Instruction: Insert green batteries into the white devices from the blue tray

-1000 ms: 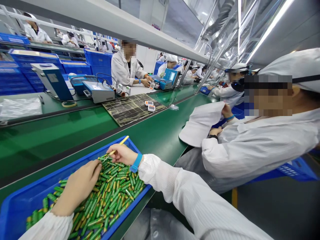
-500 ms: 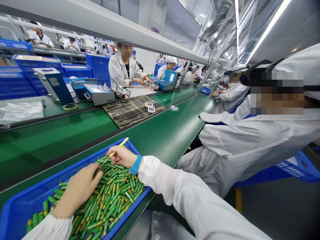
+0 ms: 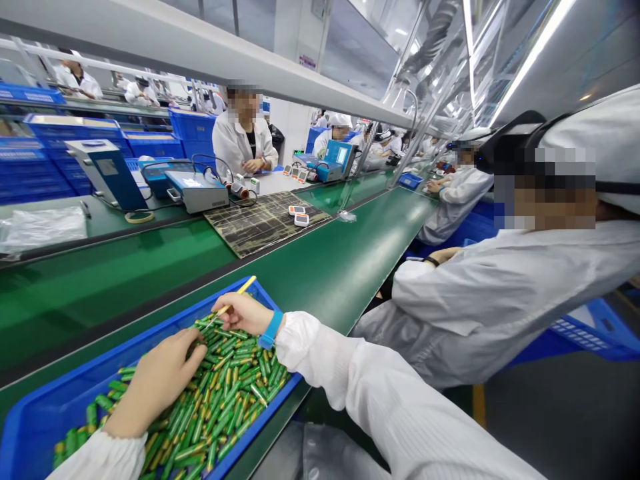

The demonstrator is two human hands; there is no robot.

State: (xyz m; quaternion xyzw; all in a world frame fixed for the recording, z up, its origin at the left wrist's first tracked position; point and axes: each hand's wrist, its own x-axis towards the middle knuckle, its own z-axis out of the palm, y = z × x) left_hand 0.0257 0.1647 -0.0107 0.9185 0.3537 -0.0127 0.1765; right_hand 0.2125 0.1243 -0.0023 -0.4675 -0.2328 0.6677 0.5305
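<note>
A blue tray [image 3: 65,385] holds a heap of small green cylinders with gold-coloured ends [image 3: 220,393], which look like batteries. My right hand [image 3: 245,312], a blue band at its wrist, pinches a thin yellow stick-like tool [image 3: 247,285] over the tray's far end. The tool slants up to the right; its lower tip is too small to make out. Close beside it, my left hand [image 3: 163,373] rests low on the heap with curled fingers. Its fingertips are hidden, so what they hold cannot be seen.
The tray stands on a green bench [image 3: 310,280]. Beyond it a dark patterned board [image 3: 260,223] carries two small white-and-orange devices [image 3: 299,215]. Blue instruments [image 3: 197,190] stand behind. A co-worker [image 3: 480,293] sits close on my right; another [image 3: 245,143] faces me across the bench.
The co-worker on my right has drawn the outstretched arm back from the bench edge. The person opposite has pulled their hands in from the devices. My hands have barely moved.
</note>
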